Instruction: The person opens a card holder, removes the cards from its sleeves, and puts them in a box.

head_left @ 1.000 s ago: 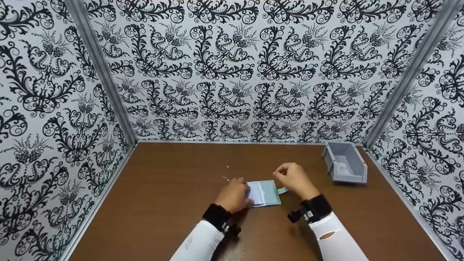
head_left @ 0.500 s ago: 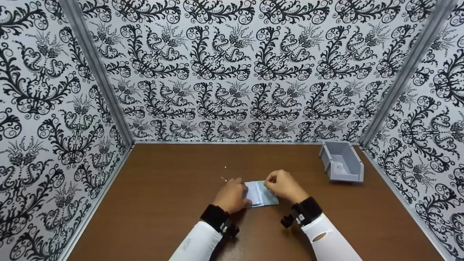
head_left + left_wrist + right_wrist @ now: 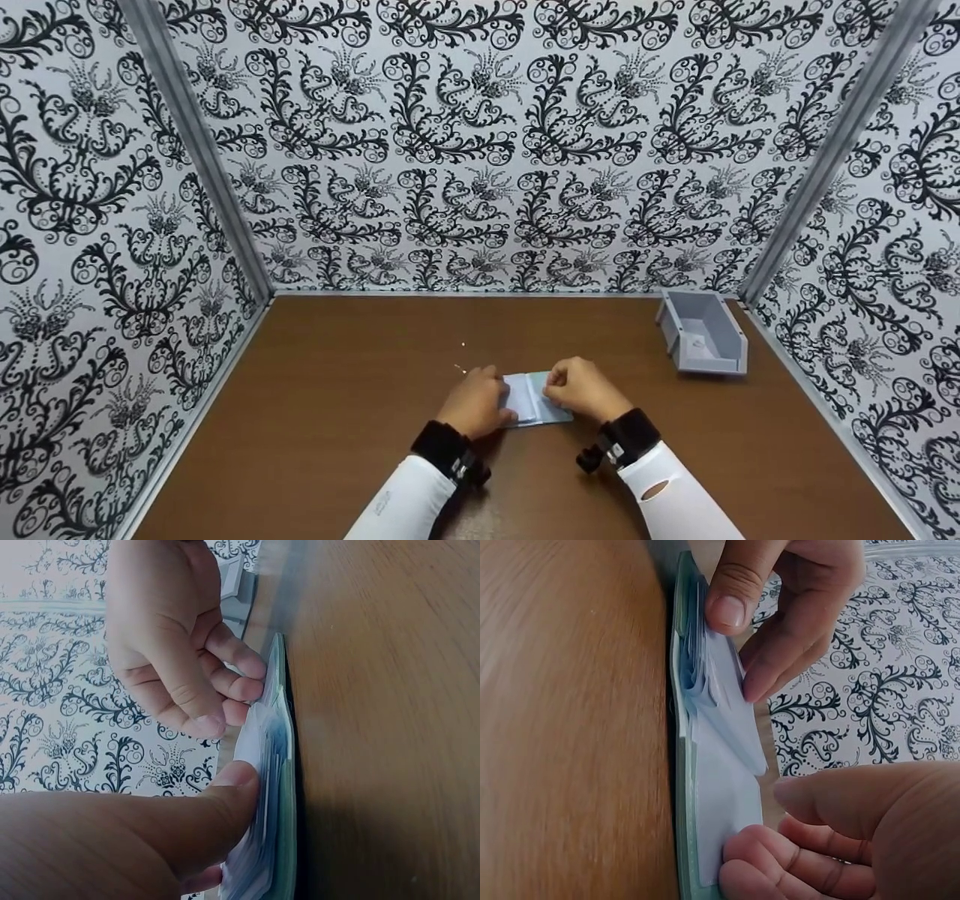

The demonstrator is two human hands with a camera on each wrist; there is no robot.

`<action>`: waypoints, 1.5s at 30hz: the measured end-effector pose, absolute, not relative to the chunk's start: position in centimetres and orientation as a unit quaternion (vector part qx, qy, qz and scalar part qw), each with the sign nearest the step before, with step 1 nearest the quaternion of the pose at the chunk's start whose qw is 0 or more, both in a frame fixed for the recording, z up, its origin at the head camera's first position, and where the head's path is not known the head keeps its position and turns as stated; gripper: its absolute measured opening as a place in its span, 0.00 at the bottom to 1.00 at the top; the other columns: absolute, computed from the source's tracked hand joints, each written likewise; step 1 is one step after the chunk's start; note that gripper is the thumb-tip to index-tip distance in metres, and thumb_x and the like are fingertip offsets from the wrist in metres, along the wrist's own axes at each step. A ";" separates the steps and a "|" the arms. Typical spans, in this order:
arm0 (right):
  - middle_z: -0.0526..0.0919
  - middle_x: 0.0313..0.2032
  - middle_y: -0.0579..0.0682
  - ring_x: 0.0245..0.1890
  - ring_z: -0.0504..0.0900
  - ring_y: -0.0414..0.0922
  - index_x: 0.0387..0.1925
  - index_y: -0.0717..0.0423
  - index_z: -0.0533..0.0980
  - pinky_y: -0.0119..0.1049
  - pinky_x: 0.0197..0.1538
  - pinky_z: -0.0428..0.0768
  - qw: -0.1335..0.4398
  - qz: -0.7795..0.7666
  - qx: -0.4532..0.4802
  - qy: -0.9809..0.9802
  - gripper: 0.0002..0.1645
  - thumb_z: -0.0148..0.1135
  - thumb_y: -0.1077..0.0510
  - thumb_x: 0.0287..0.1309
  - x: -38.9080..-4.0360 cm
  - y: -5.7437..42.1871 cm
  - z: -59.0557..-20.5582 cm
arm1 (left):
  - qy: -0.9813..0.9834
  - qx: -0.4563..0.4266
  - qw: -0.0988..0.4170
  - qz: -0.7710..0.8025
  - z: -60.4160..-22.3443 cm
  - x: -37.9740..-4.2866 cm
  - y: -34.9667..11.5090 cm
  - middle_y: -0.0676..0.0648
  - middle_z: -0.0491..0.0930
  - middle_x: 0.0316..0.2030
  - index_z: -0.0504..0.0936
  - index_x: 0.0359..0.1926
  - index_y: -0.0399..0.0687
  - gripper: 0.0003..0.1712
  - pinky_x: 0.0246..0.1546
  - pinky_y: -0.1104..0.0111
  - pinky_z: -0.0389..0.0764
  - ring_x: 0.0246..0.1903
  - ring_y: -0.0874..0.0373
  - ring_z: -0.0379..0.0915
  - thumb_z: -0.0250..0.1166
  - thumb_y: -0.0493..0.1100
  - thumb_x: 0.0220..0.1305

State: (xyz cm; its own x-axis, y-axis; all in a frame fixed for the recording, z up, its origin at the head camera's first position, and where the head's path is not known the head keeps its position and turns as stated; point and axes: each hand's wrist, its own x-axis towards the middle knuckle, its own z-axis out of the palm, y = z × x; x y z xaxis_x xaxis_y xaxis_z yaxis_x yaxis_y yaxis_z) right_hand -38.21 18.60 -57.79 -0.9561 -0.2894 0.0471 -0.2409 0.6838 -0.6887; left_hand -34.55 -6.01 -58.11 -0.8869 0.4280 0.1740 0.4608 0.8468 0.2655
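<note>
A small pale-green card holder [image 3: 557, 412] with clear plastic sleeves [image 3: 733, 701] lies spread on the wooden table [image 3: 337, 427]. My left hand [image 3: 471, 401] holds its left half, the thumb [image 3: 232, 791] on the stack of sleeves and the other fingers toward the far edge. Over the right half is my right hand [image 3: 585, 388], its bent fingers [image 3: 754, 859] touching the inner face. Its thumb stands off beside the loose corner of a sleeve, and no card shows between thumb and fingers. This hand hides part of the right cover.
A grey plastic bin [image 3: 703, 334] stands at the back right of the table, with a small pale thing inside. Beyond my left fingertips lie tiny light specks [image 3: 460, 369]. Patterned panels [image 3: 450, 150] wall the table at the back and both sides.
My right hand has moved left and down from beyond the holder's right edge onto its right half, covering the strap seen earlier. My left hand has stayed on the left half.
</note>
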 end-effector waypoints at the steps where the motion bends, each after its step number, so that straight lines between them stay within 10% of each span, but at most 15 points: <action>1: 0.86 0.25 0.45 0.23 0.80 0.38 0.31 0.55 0.87 0.32 0.29 0.79 0.028 -0.367 -0.147 0.918 0.05 0.77 0.62 0.63 -38.2 18.6 -57.8 | -0.959 -0.233 0.054 -0.151 -58.1 -34.6 -6.1 0.46 0.86 0.53 0.94 0.42 0.49 0.17 0.56 0.54 0.89 0.54 0.47 0.82 0.85 0.55 0.65; 14: 0.86 0.24 0.44 0.21 0.81 0.36 0.32 0.57 0.87 0.30 0.28 0.78 0.023 -0.377 -0.133 0.916 0.06 0.77 0.62 0.64 -38.1 18.6 -57.9 | -0.953 -0.259 0.073 -0.138 -57.8 -34.6 -6.2 0.46 0.90 0.51 0.95 0.45 0.49 0.06 0.61 0.53 0.88 0.53 0.44 0.87 0.73 0.43 0.76; 31: 0.87 0.26 0.45 0.22 0.81 0.37 0.33 0.56 0.87 0.30 0.28 0.79 0.030 -0.367 -0.141 0.919 0.05 0.76 0.60 0.67 -38.2 18.5 -57.9 | -0.943 -0.261 0.088 -0.185 -57.9 -34.7 -6.3 0.49 0.87 0.41 0.95 0.40 0.47 0.06 0.47 0.56 0.88 0.43 0.45 0.85 0.76 0.33 0.64; 45: 0.88 0.39 0.53 0.38 0.86 0.48 0.41 0.61 0.88 0.45 0.45 0.89 -0.108 -0.204 -0.349 0.908 0.21 0.88 0.50 0.58 -34.6 14.5 -55.8 | -0.942 -0.268 0.094 -0.178 -57.8 -34.7 -6.3 0.47 0.87 0.42 0.97 0.39 0.47 0.05 0.50 0.55 0.87 0.44 0.46 0.86 0.77 0.35 0.64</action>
